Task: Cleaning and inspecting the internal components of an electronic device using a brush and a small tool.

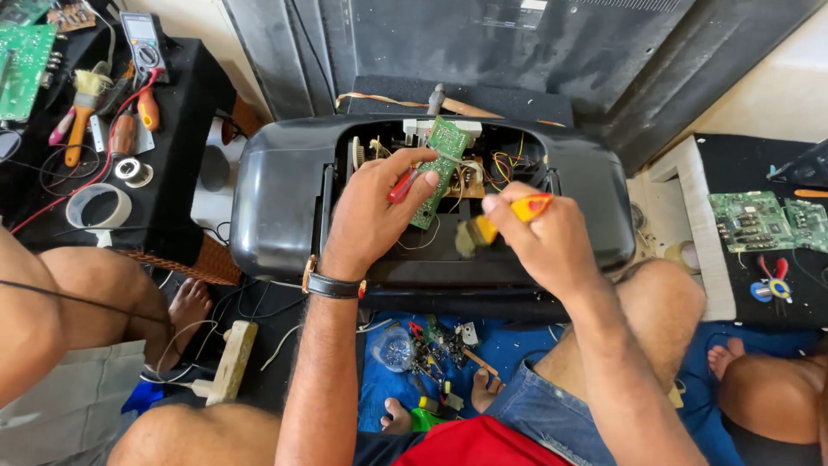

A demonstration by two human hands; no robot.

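A black boombox-like housing lies open in front of me, wires and parts showing inside. My left hand, a watch on its wrist, grips a red-handled tool and presses against a green circuit board tilted up inside the opening. My right hand is shut on a brush with a yellow-orange handle, its bristles pointing left toward the board, just above the housing's dark tray.
A black table at left bears a multimeter, a paintbrush, tape rolls and a green board. More green boards lie at right. Small parts sit on blue cloth. Other people's legs flank me.
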